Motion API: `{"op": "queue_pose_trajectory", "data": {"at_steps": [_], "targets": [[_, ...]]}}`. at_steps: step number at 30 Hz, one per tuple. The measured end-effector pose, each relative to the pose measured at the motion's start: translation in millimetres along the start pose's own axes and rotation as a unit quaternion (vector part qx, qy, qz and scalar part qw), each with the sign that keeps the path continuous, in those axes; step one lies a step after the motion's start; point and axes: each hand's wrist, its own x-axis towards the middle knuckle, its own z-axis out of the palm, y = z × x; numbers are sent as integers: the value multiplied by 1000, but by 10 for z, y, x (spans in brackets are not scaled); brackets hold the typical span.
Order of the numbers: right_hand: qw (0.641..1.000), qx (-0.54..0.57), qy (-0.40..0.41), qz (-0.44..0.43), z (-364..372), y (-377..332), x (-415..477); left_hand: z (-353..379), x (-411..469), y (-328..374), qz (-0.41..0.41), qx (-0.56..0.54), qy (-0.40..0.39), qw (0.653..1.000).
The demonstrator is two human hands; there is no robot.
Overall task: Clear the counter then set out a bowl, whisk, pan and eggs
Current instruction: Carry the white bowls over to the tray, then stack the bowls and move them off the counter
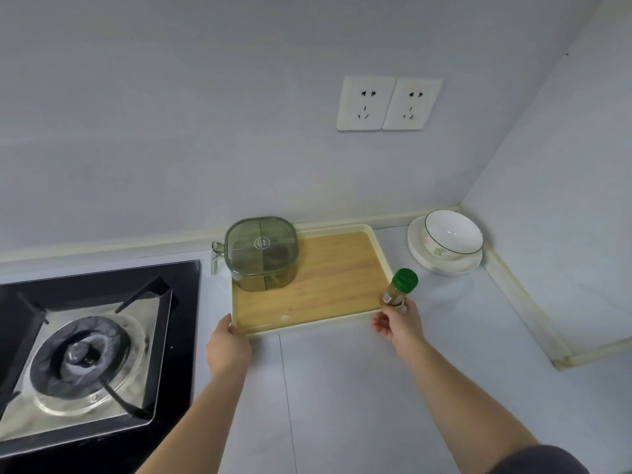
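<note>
A cream-rimmed tray with a wooden floor [328,278] lies on the pale counter against the back wall. On its far left corner stands a green translucent seasoning box [261,253] with a lid and a side handle. My left hand [227,350] grips the tray's near left corner. My right hand [398,325] holds a small spice jar with a green cap [399,287] upright at the tray's near right corner. A white bowl [453,236] sits on a white plate [444,263] in the back right corner.
A black gas hob with a burner and pan supports [85,354] fills the left side. Two wall sockets [388,103] sit above the tray. The counter [342,388] runs forward between my arms, and a side wall closes it off on the right.
</note>
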Motion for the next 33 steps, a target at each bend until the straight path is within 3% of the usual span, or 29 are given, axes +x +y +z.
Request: {"op": "queue_pose_trajectory", "data": {"at_steps": [14,24,33], "targets": [[1000,17,10,7,-557,-211,344,655,-133,193,17,16,0,1000],[999,39,-11,14,-609,-225,354,717,-122,201,1,51,5,999],[990,125,-4,65,-421,-40,-139,397,-400,181,-45,-144,-55,987]]}}
